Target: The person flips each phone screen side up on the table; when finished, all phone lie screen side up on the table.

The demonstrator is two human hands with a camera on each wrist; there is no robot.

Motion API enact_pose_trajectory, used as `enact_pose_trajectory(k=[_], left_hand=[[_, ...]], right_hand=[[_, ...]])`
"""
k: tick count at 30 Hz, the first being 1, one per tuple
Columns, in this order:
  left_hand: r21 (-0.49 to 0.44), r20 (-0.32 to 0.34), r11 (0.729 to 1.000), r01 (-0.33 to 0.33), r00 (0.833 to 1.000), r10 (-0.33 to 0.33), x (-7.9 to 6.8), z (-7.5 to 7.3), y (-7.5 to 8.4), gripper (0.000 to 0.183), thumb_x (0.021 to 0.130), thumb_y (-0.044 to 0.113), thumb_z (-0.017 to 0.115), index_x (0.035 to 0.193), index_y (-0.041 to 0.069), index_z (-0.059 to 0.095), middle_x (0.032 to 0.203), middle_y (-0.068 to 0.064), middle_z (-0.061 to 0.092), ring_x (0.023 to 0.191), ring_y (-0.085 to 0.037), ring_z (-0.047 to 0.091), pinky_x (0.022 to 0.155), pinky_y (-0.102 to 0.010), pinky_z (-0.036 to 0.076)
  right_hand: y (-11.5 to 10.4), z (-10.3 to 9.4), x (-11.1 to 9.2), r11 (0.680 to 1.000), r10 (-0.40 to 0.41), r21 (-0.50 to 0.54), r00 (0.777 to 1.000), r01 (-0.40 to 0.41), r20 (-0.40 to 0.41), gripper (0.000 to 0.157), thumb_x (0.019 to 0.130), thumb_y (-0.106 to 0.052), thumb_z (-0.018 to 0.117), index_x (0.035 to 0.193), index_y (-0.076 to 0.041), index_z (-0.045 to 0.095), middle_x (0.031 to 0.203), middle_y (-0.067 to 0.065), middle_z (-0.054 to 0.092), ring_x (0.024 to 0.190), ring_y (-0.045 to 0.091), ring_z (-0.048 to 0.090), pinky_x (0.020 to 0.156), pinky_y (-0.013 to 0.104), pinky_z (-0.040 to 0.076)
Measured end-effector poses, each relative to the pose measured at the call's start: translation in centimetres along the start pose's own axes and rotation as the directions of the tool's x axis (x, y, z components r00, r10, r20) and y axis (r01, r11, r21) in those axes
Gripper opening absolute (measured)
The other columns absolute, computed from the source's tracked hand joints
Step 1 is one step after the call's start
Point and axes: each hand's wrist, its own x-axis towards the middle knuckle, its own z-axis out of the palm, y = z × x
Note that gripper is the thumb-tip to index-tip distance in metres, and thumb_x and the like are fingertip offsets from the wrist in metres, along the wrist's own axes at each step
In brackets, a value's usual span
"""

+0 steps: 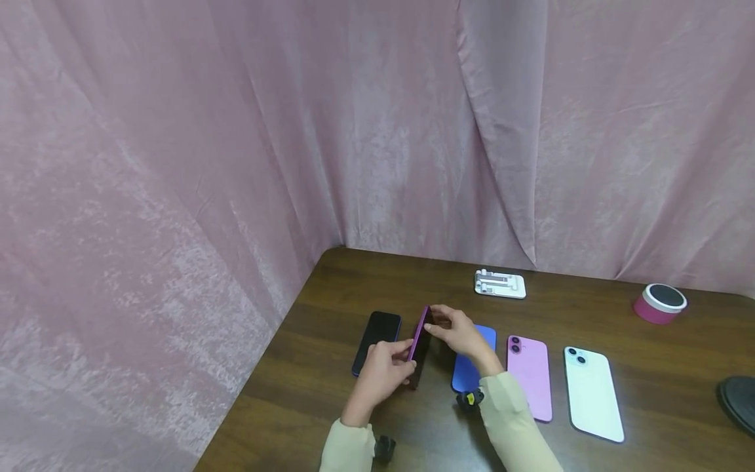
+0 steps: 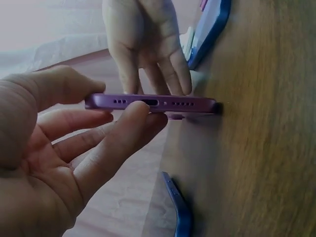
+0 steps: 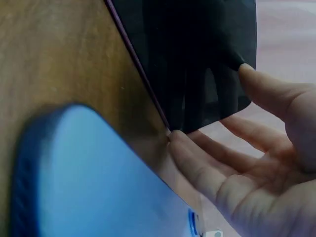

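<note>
Between a dark-screened, blue-edged phone (image 1: pixel 377 332) and a blue-backed phone (image 1: pixel 464 375) on the brown wooden table (image 1: pixel 289 393), a purple-framed phone (image 3: pixel 192 54) with a black glass screen is held on edge; the left hand (image 1: pixel 383 372) pinches its near end, the right hand (image 1: pixel 462 335) its far end; farther right stands a round, pink-and-white, tub-like object (image 1: pixel 655 311), its inside hidden.

Soft light; faint sheen on the table (image 1: pixel 425 426); hazy wrist views
</note>
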Motion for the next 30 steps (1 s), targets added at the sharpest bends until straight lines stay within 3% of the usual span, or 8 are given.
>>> enact_pose_trajectory(k=[5,10,14,20,26,30], left_hand=[[0.027,-0.028,1.000,0.000,1.000,0.001,0.0,-0.2,0.2,0.035,0.091,-0.012,0.064,0.125,-0.017,0.061,0.101,-0.028,0.071,0.075,-0.029,0.073,0.058,-0.026,0.057],[0.060,-0.077,0.997,0.045,0.996,-0.040,-0.1,0.1,0.0,0.031,0.090,-0.015,0.064,0.121,-0.017,0.063,0.095,-0.024,0.071,0.065,-0.020,0.070,0.057,-0.026,0.057],[0.074,-0.104,0.994,0.078,0.992,-0.070,-0.1,0.5,-0.2,0.035,0.089,-0.015,0.065,0.124,-0.017,0.061,0.094,-0.021,0.068,0.063,-0.017,0.068,0.056,-0.026,0.056],[0.092,-0.082,0.988,0.126,0.990,-0.118,-0.1,1.2,-1.0,0.046,0.086,-0.016,0.066,0.131,-0.016,0.056,0.100,-0.018,0.067,0.070,-0.018,0.066,0.057,-0.029,0.056],[0.251,-0.044,0.961,0.118,0.993,-0.110,0.0,1.3,-1.2,0.056,0.069,-0.014,0.082,0.123,-0.009,0.065,0.099,-0.014,0.062,0.087,-0.024,0.058,0.074,-0.039,0.052],[0.356,-0.040,0.929,0.100,0.995,-0.092,-0.1,1.5,-1.0,0.064,0.065,-0.016,0.083,0.126,-0.014,0.061,0.107,-0.022,0.061,0.096,-0.031,0.059,0.083,-0.046,0.053]], right_hand=[[-0.3,0.9,0.3,0.996,0.011,-0.092,0.999,-0.015,-0.044,0.050,0.089,-0.006,0.076,0.134,0.008,0.057,0.125,0.027,0.063,0.110,0.042,0.062,0.093,0.055,0.050],[-0.5,1.4,0.5,0.976,0.031,-0.214,0.997,-0.046,-0.074,0.060,0.079,-0.003,0.084,0.133,0.005,0.060,0.123,0.025,0.063,0.105,0.038,0.060,0.091,0.055,0.049],[-0.5,1.5,0.5,0.968,0.037,-0.245,0.996,-0.056,-0.079,0.065,0.073,0.001,0.087,0.132,0.007,0.060,0.124,0.027,0.061,0.109,0.040,0.060,0.093,0.056,0.049],[-0.6,1.7,0.3,0.960,0.089,-0.260,0.993,-0.107,-0.081,0.065,0.071,0.004,0.087,0.130,0.008,0.061,0.128,0.029,0.060,0.114,0.041,0.059,0.097,0.056,0.047],[-0.9,1.8,0.0,0.956,0.126,-0.255,0.987,-0.147,-0.096,0.067,0.070,0.005,0.087,0.131,0.007,0.060,0.127,0.028,0.059,0.107,0.038,0.060,0.094,0.056,0.049],[-1.0,1.7,-0.1,0.953,0.131,-0.262,0.986,-0.153,-0.098,0.069,0.069,0.004,0.088,0.131,0.007,0.060,0.123,0.027,0.061,0.103,0.036,0.060,0.092,0.055,0.050]])
